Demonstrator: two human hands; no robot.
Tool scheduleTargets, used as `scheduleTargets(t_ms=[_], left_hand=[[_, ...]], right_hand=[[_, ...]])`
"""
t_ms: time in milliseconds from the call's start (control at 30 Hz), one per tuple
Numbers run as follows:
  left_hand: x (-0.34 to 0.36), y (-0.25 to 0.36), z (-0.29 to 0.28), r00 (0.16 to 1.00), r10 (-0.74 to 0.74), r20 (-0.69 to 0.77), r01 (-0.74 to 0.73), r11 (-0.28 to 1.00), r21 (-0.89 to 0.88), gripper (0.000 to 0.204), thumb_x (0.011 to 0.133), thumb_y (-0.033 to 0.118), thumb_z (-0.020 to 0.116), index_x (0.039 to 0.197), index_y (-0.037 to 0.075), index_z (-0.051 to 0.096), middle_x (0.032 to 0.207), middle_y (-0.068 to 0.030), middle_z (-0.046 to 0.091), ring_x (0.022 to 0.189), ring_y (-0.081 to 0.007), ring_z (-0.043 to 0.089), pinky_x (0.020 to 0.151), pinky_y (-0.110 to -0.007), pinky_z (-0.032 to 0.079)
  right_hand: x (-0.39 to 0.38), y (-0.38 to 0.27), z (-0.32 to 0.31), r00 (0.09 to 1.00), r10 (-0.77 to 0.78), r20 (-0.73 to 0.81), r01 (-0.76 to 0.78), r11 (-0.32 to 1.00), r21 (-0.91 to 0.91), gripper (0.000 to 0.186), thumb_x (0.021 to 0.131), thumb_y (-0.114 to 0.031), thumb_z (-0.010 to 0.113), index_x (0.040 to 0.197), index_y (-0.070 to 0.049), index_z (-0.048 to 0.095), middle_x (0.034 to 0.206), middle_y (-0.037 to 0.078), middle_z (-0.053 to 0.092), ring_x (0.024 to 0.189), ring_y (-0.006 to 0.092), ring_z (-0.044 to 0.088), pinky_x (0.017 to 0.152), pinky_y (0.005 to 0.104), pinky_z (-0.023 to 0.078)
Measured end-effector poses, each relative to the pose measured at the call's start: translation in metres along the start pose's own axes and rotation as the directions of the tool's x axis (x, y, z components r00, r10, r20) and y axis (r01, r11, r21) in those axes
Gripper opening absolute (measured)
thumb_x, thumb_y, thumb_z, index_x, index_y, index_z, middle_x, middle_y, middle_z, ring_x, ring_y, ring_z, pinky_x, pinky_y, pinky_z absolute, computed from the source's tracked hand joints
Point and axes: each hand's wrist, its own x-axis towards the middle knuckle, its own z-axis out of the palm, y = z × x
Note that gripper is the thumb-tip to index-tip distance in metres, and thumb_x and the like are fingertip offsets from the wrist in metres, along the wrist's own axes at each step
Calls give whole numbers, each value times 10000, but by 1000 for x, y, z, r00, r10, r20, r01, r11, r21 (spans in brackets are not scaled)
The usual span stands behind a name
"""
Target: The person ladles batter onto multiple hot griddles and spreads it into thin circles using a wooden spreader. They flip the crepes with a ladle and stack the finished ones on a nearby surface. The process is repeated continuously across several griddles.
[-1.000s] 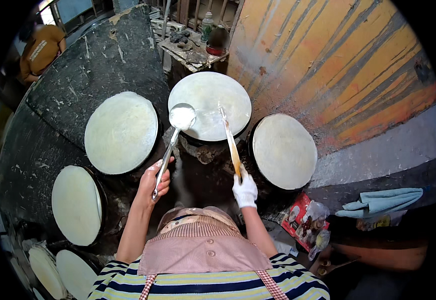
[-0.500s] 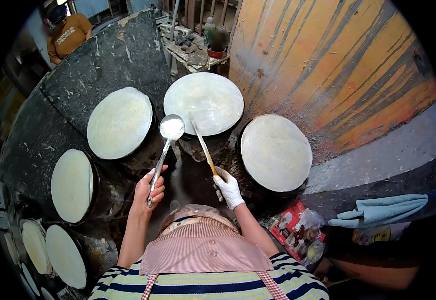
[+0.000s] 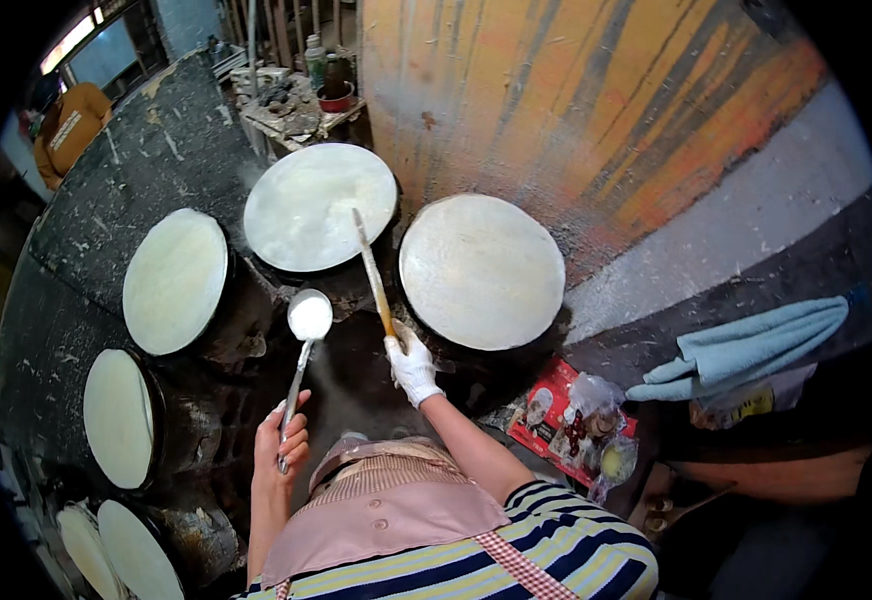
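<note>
My bare left hand [image 3: 281, 450] is wrapped round the handle of a metal ladle [image 3: 310, 315]. White batter fills its bowl, which hangs below the near edge of the middle round griddle. In a white glove, my right hand [image 3: 412, 368] grips a thin wooden spatula [image 3: 374, 275] with a pale, coated blade. Its tip is over the right part of the white batter sheet [image 3: 301, 205] on that griddle; whether it touches cannot be told. Another pale round sheet [image 3: 481, 270] covers the griddle to the right, and one [image 3: 176, 280] lies on the griddle to the left.
More sheet-covered griddles [image 3: 119, 418] curve down the left side. A stained orange panel [image 3: 576, 110] stands behind. To the right are a red box [image 3: 546, 405] with plastic bags and a blue towel [image 3: 746, 345]. A person in a brown shirt [image 3: 74, 130] is far left.
The view has swung to the right. My left hand has drawn the ladle away from the middle griddle's near edge. The spatula tip has shifted toward the right side of the batter sheet.
</note>
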Motion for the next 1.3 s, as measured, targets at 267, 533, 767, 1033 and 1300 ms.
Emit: scheduleTargets(t_ms=[267, 533, 767, 1033, 1300], left_hand=[[-9, 11, 24, 989, 103, -110, -2, 738, 674, 355, 936, 266, 313, 1183, 45, 439, 499, 11, 349, 310, -58, 269, 284, -205, 242], [2, 9, 1, 991, -116, -71, 135, 865, 484, 363, 939, 259, 285, 1180, 36, 439, 505, 13, 323, 310, -61, 244, 263, -208, 222], [-6, -6, 2, 993, -77, -91, 110, 890, 443, 373, 937, 246, 263, 1193, 32, 430, 513, 7, 327, 303, -65, 245, 258, -214, 233], [-24, -49, 10, 990, 71, -119, -23, 931, 365, 395, 931, 226, 226, 1213, 16, 406, 515, 4, 333, 308, -59, 254, 256, -212, 245], [-43, -97, 13, 974, 177, -141, -134, 952, 274, 396, 938, 245, 238, 1223, 15, 387, 515, -4, 343, 305, -67, 261, 259, -211, 249]], right_hand=[[-20, -17, -19, 991, -115, -72, 120, 990, 72, 419, 843, -216, 554, 1186, 12, 480, 1074, 130, 577, 944, 168, 548, 831, 269, 421], [-11, 32, -149, 591, -402, -699, 209, 913, -349, 254, 809, -233, 597, 937, -15, 581, 759, 58, 584, 677, 155, 540, 637, 285, 439], [2, 13, -259, 507, -393, -767, -93, 859, -503, 328, 800, -300, 581, 959, -13, 583, 869, 177, 617, 789, 304, 593, 709, 367, 455], [64, -15, -295, 681, -352, -642, -100, 824, -558, 412, 755, -341, 601, 1036, -43, 557, 935, 199, 605, 873, 349, 578, 756, 397, 450], [90, -15, -309, 758, -380, -530, -23, 796, -605, 428, 675, -401, 677, 867, -32, 578, 780, 168, 615, 747, 351, 588, 671, 398, 454]])
